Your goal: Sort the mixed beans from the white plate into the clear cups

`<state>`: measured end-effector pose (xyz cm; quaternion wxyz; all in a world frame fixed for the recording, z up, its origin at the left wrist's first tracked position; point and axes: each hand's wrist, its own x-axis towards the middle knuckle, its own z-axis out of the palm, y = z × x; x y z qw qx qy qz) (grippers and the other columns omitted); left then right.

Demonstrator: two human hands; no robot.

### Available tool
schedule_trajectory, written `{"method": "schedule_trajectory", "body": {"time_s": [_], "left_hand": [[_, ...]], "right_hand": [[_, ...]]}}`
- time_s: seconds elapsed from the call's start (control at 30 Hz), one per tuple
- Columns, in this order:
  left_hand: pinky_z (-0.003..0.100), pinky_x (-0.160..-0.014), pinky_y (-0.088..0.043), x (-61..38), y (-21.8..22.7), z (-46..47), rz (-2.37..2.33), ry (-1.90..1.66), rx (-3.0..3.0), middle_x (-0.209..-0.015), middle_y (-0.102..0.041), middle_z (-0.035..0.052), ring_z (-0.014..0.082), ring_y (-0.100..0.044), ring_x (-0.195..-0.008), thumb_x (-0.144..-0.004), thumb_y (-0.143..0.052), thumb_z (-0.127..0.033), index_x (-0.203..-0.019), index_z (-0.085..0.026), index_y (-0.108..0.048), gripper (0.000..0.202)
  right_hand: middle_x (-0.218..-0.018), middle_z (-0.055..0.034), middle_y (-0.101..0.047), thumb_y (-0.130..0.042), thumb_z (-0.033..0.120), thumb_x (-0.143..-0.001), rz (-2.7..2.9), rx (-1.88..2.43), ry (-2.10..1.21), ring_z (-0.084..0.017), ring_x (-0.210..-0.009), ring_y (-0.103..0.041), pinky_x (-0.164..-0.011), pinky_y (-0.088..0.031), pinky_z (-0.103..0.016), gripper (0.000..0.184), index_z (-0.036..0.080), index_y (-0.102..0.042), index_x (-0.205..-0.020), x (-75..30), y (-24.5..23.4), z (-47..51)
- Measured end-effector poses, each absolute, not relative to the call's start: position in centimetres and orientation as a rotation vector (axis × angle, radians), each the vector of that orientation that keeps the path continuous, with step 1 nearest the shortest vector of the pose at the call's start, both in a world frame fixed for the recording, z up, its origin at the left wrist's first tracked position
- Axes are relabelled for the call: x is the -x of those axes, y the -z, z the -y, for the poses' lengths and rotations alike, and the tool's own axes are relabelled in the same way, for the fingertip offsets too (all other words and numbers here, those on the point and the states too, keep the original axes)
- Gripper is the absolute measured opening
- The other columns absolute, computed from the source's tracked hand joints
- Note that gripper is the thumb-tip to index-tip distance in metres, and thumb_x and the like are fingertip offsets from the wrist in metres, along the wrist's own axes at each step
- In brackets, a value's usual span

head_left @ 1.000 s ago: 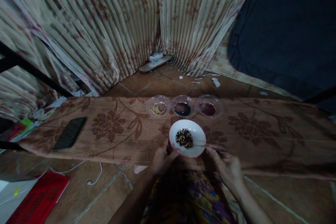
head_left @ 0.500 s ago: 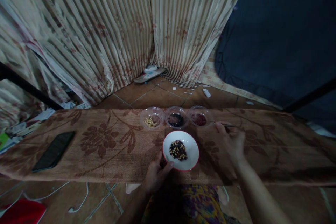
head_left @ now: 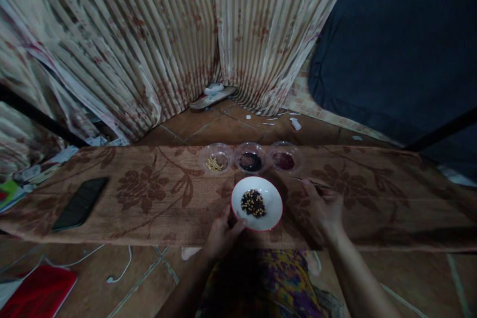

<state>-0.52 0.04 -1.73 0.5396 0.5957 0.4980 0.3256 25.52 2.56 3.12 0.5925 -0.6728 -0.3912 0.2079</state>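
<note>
My left hand (head_left: 222,232) grips the near left edge of a white bowl with a red rim (head_left: 275,211), thumb over the rim. Dark and pale yellow beans (head_left: 253,203) lie mixed inside it. Between the fingers of my right hand (head_left: 326,204) is a slender metal utensil (head_left: 321,185), its tip pointing left, just short of the right cup; its exact kind is unclear. Behind the bowl stand three clear plastic cups in a row: yellow beans (head_left: 214,164) in the left, black beans (head_left: 250,161) in the middle, dark red beans (head_left: 283,160) in the right.
A brown flowered cloth (head_left: 145,208) covers the narrow table. A dark phone (head_left: 81,203) lies at its left. Beyond are striped curtains (head_left: 167,35), a skateboard (head_left: 212,98) and scraps on the tiled floor. A red item (head_left: 40,290) and white cable lie below left.
My right hand with the utensil has drawn back slightly from the right cup, toward me and a little left. The view has tilted down slightly. My left hand still holds the bowl.
</note>
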Motion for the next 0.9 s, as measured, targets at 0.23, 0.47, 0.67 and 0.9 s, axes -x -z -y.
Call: {"method": "schedule_trajectory", "body": {"time_s": [0.23,0.47,0.67,0.9], "left_hand": [[0.028,-0.082,-0.05,0.4,1.5,0.1,-1.194,-0.78,-1.418,-0.1,-0.071,0.002,0.0191,-0.065,-0.088,-0.085,-0.059,-0.039,-0.126,-0.019,-0.052,0.046],[0.029,-0.084,-0.05,0.4,1.8,0.1,-1.191,-0.781,-1.403,-0.103,-0.071,0.0033,0.0202,-0.065,-0.092,-0.084,-0.06,-0.039,-0.13,-0.02,-0.05,0.051],[0.029,-0.088,-0.05,0.3,1.7,0.2,-1.143,-0.818,-1.372,-0.109,-0.07,0.0033,0.0203,-0.065,-0.098,-0.085,-0.06,-0.037,-0.131,-0.02,-0.048,0.05],[0.03,-0.086,-0.051,0.3,2.2,0.2,-1.178,-0.805,-1.397,-0.105,-0.071,0.003,0.0209,-0.065,-0.095,-0.084,-0.061,-0.039,-0.128,-0.021,-0.051,0.049]], "right_hand": [[-0.087,-0.008,-0.074,-0.073,0.04,-0.068,1.031,1.605,-0.683,-0.023,-0.081,-0.069,-0.073,-0.055,-0.033,0.026,0.018,-0.073,-0.081,-23.4,-2.2,2.2],[-0.096,-0.0093,-0.073,-0.066,0.046,-0.077,1.262,1.629,-0.845,-0.025,-0.094,-0.068,-0.086,-0.053,-0.039,0.031,0.019,-0.073,-0.089,-23.2,-1.7,3.9],[-0.105,-0.0087,-0.072,-0.061,0.047,-0.081,1.421,1.671,-0.889,-0.026,-0.1,-0.067,-0.084,-0.054,-0.036,0.034,0.021,-0.073,-0.1,-23.0,-1.3,4.2],[-0.106,-0.0088,-0.072,-0.058,0.049,-0.083,1.439,1.693,-0.868,-0.025,-0.102,-0.066,-0.087,-0.052,-0.036,0.036,0.021,-0.073,-0.101,-23.0,-1.1,4.0]]}}
